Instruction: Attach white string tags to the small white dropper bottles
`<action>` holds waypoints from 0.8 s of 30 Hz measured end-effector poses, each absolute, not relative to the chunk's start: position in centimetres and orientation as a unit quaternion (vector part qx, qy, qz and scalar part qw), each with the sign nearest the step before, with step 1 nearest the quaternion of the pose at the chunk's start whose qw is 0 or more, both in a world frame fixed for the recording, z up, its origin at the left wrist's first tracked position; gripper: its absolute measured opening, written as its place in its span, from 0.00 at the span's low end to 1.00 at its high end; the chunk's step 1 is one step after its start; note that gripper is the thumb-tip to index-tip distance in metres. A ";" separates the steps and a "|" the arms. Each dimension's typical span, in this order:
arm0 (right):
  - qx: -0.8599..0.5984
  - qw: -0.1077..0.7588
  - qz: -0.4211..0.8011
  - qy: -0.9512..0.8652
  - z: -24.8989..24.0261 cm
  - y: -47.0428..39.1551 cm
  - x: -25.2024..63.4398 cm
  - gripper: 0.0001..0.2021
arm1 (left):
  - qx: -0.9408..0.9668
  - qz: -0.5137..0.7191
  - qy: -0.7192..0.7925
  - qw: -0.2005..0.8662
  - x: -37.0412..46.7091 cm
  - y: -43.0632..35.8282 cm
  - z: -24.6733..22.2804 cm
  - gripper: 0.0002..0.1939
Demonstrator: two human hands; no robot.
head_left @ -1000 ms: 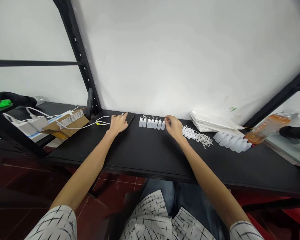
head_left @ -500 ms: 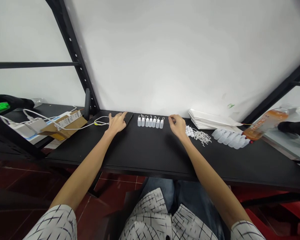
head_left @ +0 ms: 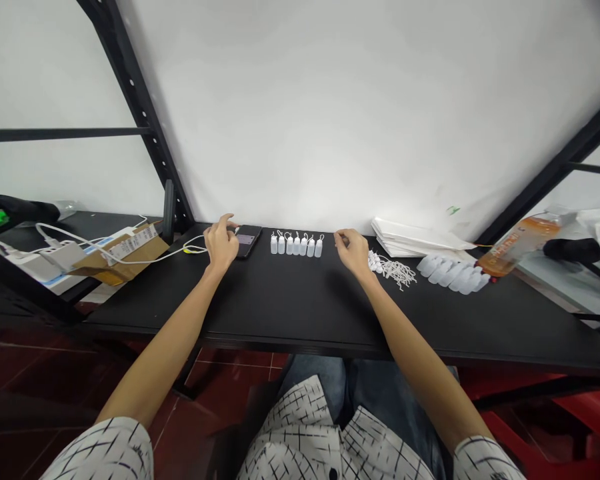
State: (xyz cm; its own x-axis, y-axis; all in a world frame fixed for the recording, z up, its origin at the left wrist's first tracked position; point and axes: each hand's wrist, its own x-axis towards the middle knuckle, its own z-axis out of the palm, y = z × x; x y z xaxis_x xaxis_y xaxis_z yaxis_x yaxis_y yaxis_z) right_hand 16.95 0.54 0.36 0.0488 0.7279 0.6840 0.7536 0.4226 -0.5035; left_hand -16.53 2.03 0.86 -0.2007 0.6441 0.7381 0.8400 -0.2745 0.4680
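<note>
My left hand (head_left: pixel 221 245) is over the left end of the dark table, its fingers apart and holding nothing I can see. Right beside it lies a phone (head_left: pixel 247 240) with its screen lit; whether the hand touches it I cannot tell. Small white squeeze bottles (head_left: pixel 296 247) with looped cords on top stand in a row between my hands. To the right of that row is my right hand (head_left: pixel 353 250), fingers curled together, and whatever may be in them is hidden. Close behind its wrist lie white caps (head_left: pixel 375 261) and a heap of white cords (head_left: pixel 399 272).
Several translucent bottles (head_left: pixel 450 272) lie at the right, near a stack of white paper (head_left: pixel 415 239) and an orange-labelled bottle (head_left: pixel 520 243). On the left are an opened cardboard box (head_left: pixel 125 257), a white cable (head_left: pixel 145 259) and chargers. Black shelf posts (head_left: pixel 145 120) frame the table.
My left hand has lifted and drawn back leftward from the phone, uncovering its lit screen. The right hand keeps nearly the same place and pose. The whole view has shifted slightly.
</note>
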 end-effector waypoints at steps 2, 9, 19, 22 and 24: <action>-0.535 0.491 -0.015 -0.687 0.5 0.4 17.1 0.11 | -0.598 -0.536 -0.588 0.095 -17.0 2.1 1.0 0.20; -0.540 0.483 -0.046 -0.688 0.2 -0.1 18.4 0.10 | -0.683 -0.524 -0.501 0.092 -14.3 0.3 0.4 0.12; -0.518 0.441 -0.146 -0.718 0.2 -1.8 21.1 0.10 | -0.950 -0.164 -0.242 0.107 -1.7 -3.5 -0.6 0.12; -0.509 0.420 -0.150 -0.736 0.0 -2.2 21.2 0.10 | -0.963 -0.131 -0.224 0.075 0.7 -3.2 -0.6 0.11; -0.507 0.413 -0.146 -0.742 -0.3 -2.6 21.0 0.10 | -0.964 -0.122 -0.231 0.053 1.6 -2.7 -0.5 0.12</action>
